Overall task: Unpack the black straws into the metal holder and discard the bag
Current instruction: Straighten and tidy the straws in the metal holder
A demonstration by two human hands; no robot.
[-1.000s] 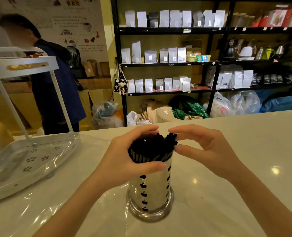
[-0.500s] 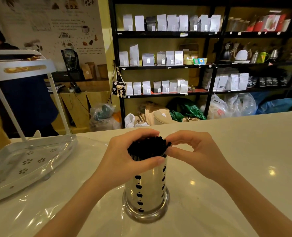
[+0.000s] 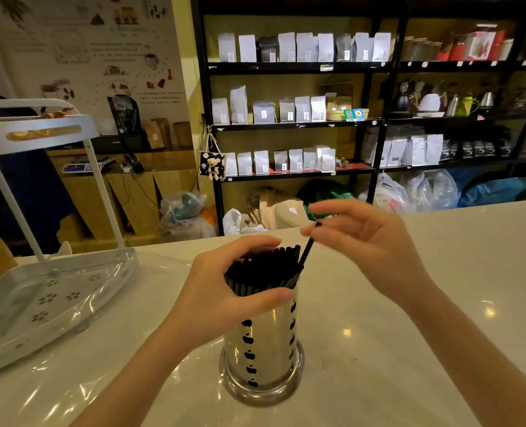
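At frame centre the right hand [image 3: 360,241], which half a second ago pinched the bundle's edge, now lifts one single straw [image 3: 307,249] up. The left hand [image 3: 224,288] stays wrapped around the black straws [image 3: 264,269] in the metal holder [image 3: 263,343] on the worktop [image 3: 409,334]. Likely tidying; the clear bag [image 3: 80,303] lies at left, undiscarded.

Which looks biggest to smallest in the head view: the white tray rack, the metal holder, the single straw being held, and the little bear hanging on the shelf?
1. White tray rack, though nearness and the wide lens inflate it.
2. Metal holder.
3. Single straw and bear: look alike, and the bear hangs much farther off, so unranked.
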